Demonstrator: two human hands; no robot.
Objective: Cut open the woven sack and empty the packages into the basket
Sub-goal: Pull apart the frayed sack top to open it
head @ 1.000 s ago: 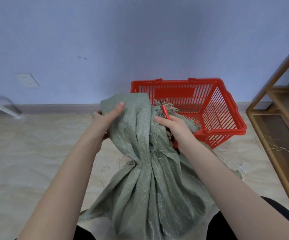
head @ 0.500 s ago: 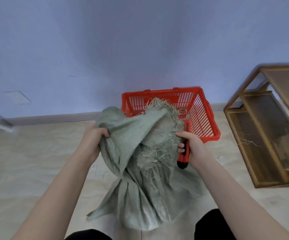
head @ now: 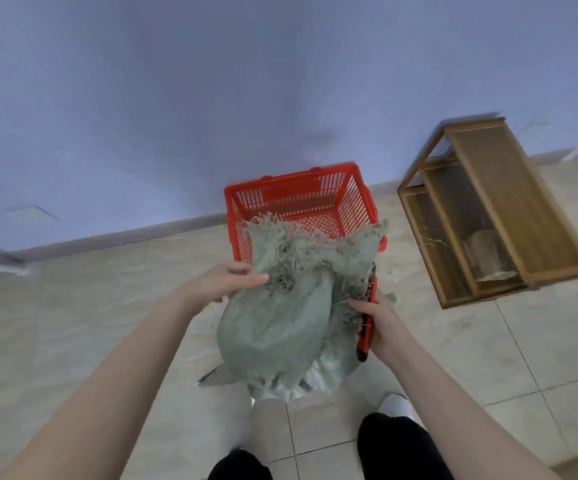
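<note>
Two hands, one sack, one basket, one cutter.

Item 1: woven sack (head: 280, 327), grey-green, bulging, held up off the tiled floor (head: 488, 358) in front of the person. Its frayed top edge leans over the near rim of item 2. Its contents are hidden by the cloth.

Item 2: basket (head: 298, 183), red plastic with slatted walls, on the floor against the wall (head: 211, 81), just behind the sack.

Item 3: cutter (head: 363, 344), red handle with a black end, lying along the sack's right side.

Left hand (head: 221, 285): fingers and thumb closed on the sack's cloth near the frayed edge.

Right hand (head: 381, 323): curled round the cutter handle, fingertips against the sack.

Other: wooden shelf (head: 488, 216), askew on the floor to the right of the basket, well apart from the sack. White shoe (head: 395, 405) below the sack.
</note>
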